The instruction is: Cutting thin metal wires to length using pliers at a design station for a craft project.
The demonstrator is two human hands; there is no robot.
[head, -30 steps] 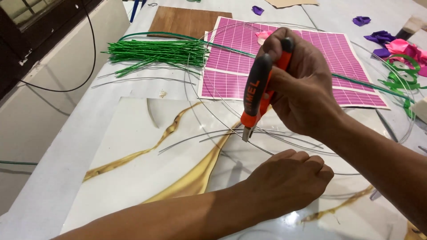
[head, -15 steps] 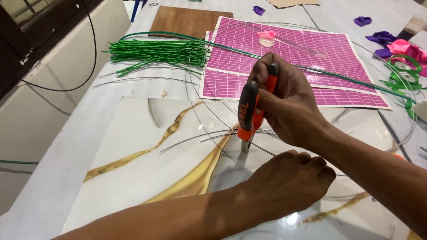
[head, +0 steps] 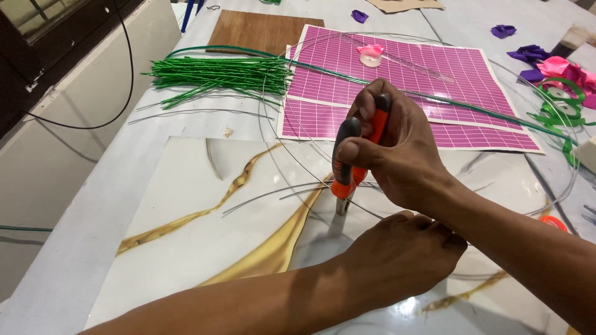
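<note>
Thin silver wire (head: 366,211) runs across the white marble-patterned sheet (head: 186,248) with gold veins, passing just under the metal tip of the cutting pliers (head: 352,158) and on beneath the nearer hand. That nearer one, the left hand (head: 403,257), lies knuckles up with its fingers curled down onto the sheet, pressing on the wire; whether the fingertips actually pinch the wire cannot be told, since they are hidden under the hand. Just above it, the right hand (head: 397,146) is wrapped tightly round the orange and black handles of the pliers, squeezing them together, with the tool held nearly upright and its nose pointing down at the wire, right beside the left hand's knuckles. Loose cut lengths of the same wire lie to the left of the nose on the sheet, and a large wire hoop (head: 273,133) curves round the whole working spot. Farther off lies a pink gridded cutting mat (head: 472,80), with a small roll of clear tape (head: 370,58) on it. To its left sits a bundle of green wrapped stems (head: 217,74), and beyond that a brown wooden board (head: 267,31). At the far right edge are green ribbon (head: 559,108) and pink and purple fabric scraps (head: 528,56).
</note>
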